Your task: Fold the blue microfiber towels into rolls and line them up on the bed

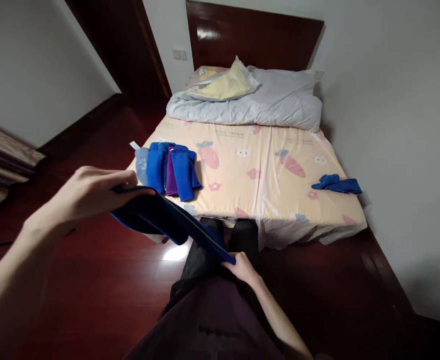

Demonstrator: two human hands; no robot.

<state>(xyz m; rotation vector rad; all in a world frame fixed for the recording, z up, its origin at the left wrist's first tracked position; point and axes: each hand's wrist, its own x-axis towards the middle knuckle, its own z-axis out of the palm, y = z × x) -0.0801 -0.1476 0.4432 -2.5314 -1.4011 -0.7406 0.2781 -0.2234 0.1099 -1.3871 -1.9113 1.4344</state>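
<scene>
A dark blue towel [174,220] with a thin light edge line stretches slantwise in front of my body, folded over on itself. My left hand [101,187] pinches its upper end, thumb above and fingers beneath. Lower down, over my lap, my right hand [240,266] grips the opposite corner. Close beyond my left hand, on the bed's left side, lies a group of rolled or folded blue towels [182,175] with a purple one [171,175] among them. Beside these is a grey-blue bundle [141,165] with white print and a tag.
The bed [235,175] wears a peach sheet with carrot prints. A crumpled blue cloth [336,184] lies near its right edge. At the headboard are a grey-white quilt [280,100] and a pale yellow item in clear plastic [225,85]. A curtain [5,165] hangs at far left.
</scene>
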